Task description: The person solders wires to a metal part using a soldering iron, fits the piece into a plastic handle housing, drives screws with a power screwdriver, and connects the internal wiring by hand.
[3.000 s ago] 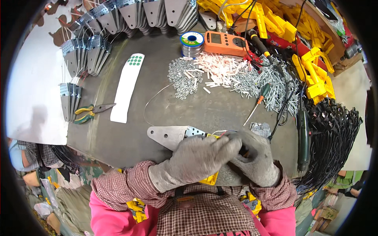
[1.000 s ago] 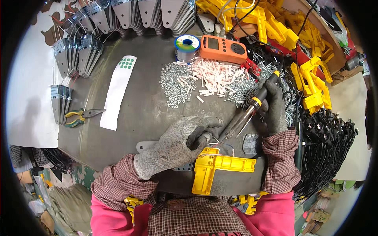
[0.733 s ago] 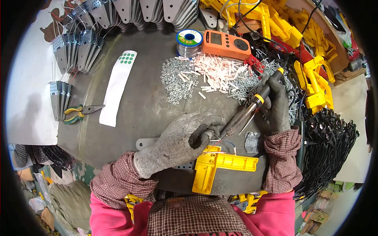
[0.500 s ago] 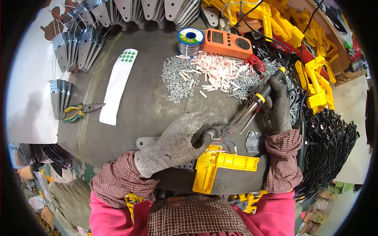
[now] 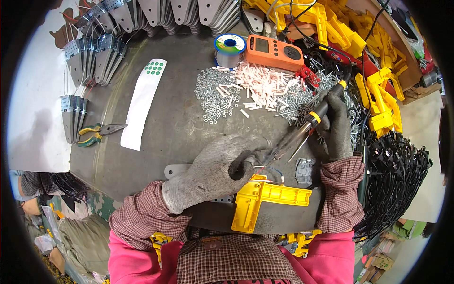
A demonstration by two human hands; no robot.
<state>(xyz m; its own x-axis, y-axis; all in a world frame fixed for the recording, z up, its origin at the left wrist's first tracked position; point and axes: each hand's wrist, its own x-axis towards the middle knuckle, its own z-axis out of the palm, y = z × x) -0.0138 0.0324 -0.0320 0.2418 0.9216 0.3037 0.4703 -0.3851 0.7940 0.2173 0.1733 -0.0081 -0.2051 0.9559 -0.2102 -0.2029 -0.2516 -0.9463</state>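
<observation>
My right hand (image 5: 336, 125), in a grey work glove, is closed around the black and yellow handle of a soldering iron (image 5: 313, 118). Its shaft slants down to the left, toward my left fingertips. My left hand (image 5: 205, 170), also gloved, has thumb and fingers pinched together on thin wires (image 5: 263, 171); the exact grip is partly hidden by the fingers. Below the fingers lies an open yellow plastic housing (image 5: 247, 206), with red, white and blue wires by its upper end. A grey metal plate (image 5: 174, 170) shows partly under my left hand.
Beyond my hands sit a solder spool (image 5: 230, 49), an orange meter (image 5: 274, 52), nuts (image 5: 215, 97), pale sleeves (image 5: 265, 85) and screws (image 5: 295, 104). Pliers (image 5: 100, 132) and a white sticker strip (image 5: 142, 106) lie left. Black cables (image 5: 392, 180) bunch at right.
My right hand has shifted slightly to the right with the soldering iron. The left hand keeps its pinch in nearly the same place, and the yellow housing stays put.
</observation>
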